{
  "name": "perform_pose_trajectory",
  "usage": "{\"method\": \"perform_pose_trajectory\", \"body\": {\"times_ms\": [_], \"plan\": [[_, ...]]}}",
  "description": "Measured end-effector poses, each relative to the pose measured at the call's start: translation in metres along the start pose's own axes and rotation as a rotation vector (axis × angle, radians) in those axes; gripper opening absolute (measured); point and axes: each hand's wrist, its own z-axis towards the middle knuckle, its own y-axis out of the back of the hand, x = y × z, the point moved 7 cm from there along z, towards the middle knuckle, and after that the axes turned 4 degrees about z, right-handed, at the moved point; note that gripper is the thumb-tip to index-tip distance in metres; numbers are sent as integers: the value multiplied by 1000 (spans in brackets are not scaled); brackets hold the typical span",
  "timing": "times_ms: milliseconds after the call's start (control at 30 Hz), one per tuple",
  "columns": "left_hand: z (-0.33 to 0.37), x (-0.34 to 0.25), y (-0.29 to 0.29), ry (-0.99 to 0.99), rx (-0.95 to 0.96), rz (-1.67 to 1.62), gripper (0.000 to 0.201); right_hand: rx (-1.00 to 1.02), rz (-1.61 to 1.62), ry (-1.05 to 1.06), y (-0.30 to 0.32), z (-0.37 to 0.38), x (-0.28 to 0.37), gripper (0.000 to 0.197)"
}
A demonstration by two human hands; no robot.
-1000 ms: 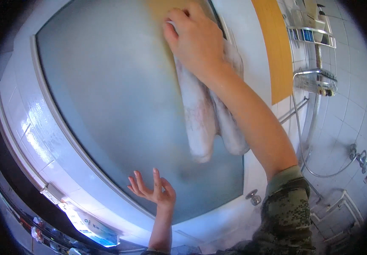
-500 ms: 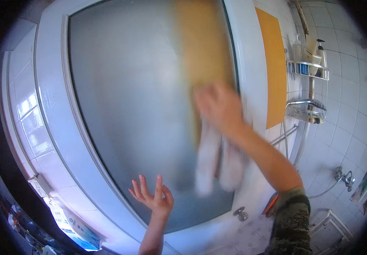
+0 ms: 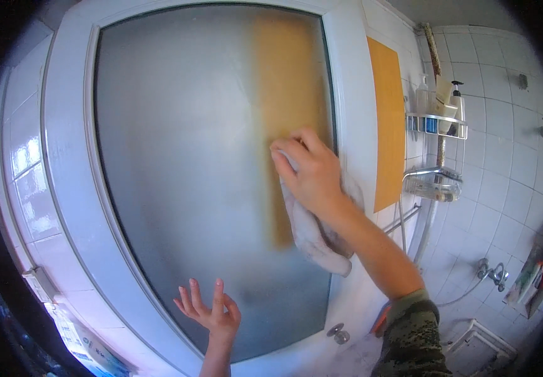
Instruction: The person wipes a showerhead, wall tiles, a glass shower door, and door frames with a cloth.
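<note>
A frosted glass pane (image 3: 177,157) in a white door (image 3: 73,182) stands in front of me. My right hand (image 3: 309,168) is closed on a pale, greyish cloth (image 3: 309,229), pinched at its upper end near the right part of the pane. The cloth hangs in folds below my fingers and partly behind my wrist. Lower and to the left, my left hand (image 3: 213,311) is raised before the glass with its fingers spread, holding nothing. Whether it touches the pane I cannot tell.
Right of the door hangs an orange-yellow panel (image 3: 386,125). Beyond it a wire shelf (image 3: 436,124) carries several bottles, above a hand shower (image 3: 435,171) and a wall tap (image 3: 493,274). A metal door knob (image 3: 339,333) sits low on the frame. White tiles (image 3: 29,169) line the left wall.
The right hand, still gripping the cloth, is slightly lower against the pane, and the cloth swings closer under the forearm. My left hand keeps its spread fingers. The view has shifted a little.
</note>
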Motion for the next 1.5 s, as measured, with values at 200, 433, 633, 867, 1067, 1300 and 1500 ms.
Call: {"method": "perform_pose_trajectory", "body": {"times_ms": [200,433,633,867,1067,1300,1500], "plan": [[2,-2,-3,8,-34,-46,46,34,11,-40,3,-21,2,6],[-1,1,0,32,-49,30,46,-73,-7,-67,8,-20,2,4],[2,-2,-3,25,-57,-20,47,-28,-44,-99,5,7,-7,4],[0,1,1,24,-27,-11,45,95,-71,72,-8,-82,25,11],[3,-3,-3,-9,1,-5,45,310,-142,528,-18,-106,50,14],[-3,-1,-2,8,-10,24,45,-137,-153,152,-4,12,-5,8],[-1,0,-5,-4,-20,8,42,368,-73,581,-18,-143,68,12]]}}
